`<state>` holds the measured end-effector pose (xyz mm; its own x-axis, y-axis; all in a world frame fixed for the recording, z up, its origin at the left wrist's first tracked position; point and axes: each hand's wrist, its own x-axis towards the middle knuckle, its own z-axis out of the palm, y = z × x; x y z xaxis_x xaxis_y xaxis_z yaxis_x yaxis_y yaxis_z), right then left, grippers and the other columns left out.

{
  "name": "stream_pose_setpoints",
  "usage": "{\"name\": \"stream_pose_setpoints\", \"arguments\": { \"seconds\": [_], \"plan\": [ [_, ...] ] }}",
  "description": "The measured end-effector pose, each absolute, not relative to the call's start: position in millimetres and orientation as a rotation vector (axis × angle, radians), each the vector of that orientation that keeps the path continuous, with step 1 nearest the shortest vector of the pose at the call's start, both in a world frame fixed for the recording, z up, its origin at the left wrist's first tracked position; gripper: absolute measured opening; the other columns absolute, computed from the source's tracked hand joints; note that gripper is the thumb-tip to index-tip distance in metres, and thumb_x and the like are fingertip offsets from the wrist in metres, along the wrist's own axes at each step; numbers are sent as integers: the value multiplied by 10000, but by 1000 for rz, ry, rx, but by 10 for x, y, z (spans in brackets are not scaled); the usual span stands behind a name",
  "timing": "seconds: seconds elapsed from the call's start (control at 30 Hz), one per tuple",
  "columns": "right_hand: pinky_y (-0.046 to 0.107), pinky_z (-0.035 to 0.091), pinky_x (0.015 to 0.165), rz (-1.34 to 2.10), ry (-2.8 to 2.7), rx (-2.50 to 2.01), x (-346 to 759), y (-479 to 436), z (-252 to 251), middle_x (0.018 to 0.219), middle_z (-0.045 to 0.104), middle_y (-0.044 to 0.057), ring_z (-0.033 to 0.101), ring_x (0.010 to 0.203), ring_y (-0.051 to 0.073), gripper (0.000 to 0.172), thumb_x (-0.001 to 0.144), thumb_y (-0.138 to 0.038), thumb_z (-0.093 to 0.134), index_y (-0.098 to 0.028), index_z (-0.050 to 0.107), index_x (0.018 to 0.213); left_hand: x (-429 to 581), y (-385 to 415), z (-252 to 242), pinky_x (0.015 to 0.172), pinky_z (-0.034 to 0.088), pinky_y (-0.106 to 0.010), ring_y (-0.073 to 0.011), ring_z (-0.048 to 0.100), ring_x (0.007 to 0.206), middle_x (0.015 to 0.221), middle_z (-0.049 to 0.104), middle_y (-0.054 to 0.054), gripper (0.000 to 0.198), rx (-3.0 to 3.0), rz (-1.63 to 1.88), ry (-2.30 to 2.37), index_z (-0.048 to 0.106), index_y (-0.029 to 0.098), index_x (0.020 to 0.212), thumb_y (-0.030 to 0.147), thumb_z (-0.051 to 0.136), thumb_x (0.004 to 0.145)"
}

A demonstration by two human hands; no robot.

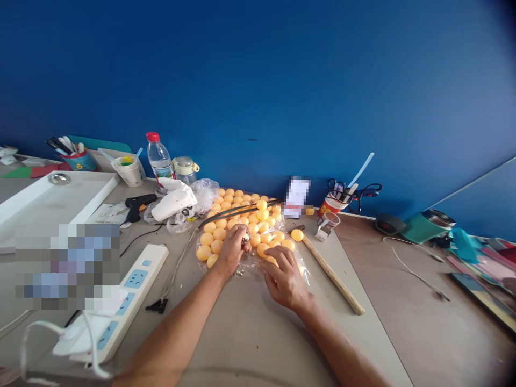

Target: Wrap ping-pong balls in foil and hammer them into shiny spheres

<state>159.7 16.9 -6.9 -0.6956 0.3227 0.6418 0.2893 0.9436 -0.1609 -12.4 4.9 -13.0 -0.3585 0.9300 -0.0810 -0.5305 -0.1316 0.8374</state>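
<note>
Many smooth orange balls (208, 239) lie behind the left hand's (232, 249) shiny object (245, 237).

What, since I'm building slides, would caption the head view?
Left hand holding a shiny object, right hand near orange balls.

Free passage: table (242, 333) between the forearms (181, 322); gap between right forearm (322, 322) and stick (334, 275). Obstacles: balls (219, 234) ahead of left hand (232, 248) and right hand (283, 277); wall (258, 97) behind; power strip (137, 278) at left.
</note>
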Motion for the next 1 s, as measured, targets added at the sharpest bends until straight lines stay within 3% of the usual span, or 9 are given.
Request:
{"name": "stream_pose_setpoints", "arguments": {
  "seconds": [0.1,0.2,0.6,0.83,1.0],
  "plan": [
    [319,447,668,130,-2458,-247,1568,107,-87,901,629,82,521,737,176,242,838,-49,442,-174,620,943,-124,63,-159,489,380,-221,-61,408,445,635,522,45,233,584,1727,994,541,189,818,402,627,780],
    [303,399,600,110,-2585,-200,1518,71,-159,807,625,57,484,639,160,239,885,-78,410,-184,624,880,-123,74,-171,481,372,-221,-57,394,432,626,512,50,234,569,1727,1005,532,189,801,397,634,767],
    [306,470,694,197,-2609,-377,1286,70,-306,822,648,64,582,737,185,206,957,-139,429,-176,623,1014,-120,67,-131,480,370,-212,-59,423,440,639,518,48,250,588,1696,1026,524,193,812,413,631,759],
    [301,471,670,29,-2768,-451,1175,97,-296,773,619,55,571,711,189,179,885,-117,511,-187,638,779,-118,53,-146,489,381,-214,-58,418,438,633,517,54,247,599,1691,1015,529,192,818,410,631,768],
    [307,471,667,35,-2778,-532,1132,90,-315,793,616,64,562,725,195,166,850,-111,522,-182,622,738,-119,54,-142,494,388,-214,-59,427,444,639,527,48,258,604,1700,1016,532,187,821,422,628,778]
  ]
}}
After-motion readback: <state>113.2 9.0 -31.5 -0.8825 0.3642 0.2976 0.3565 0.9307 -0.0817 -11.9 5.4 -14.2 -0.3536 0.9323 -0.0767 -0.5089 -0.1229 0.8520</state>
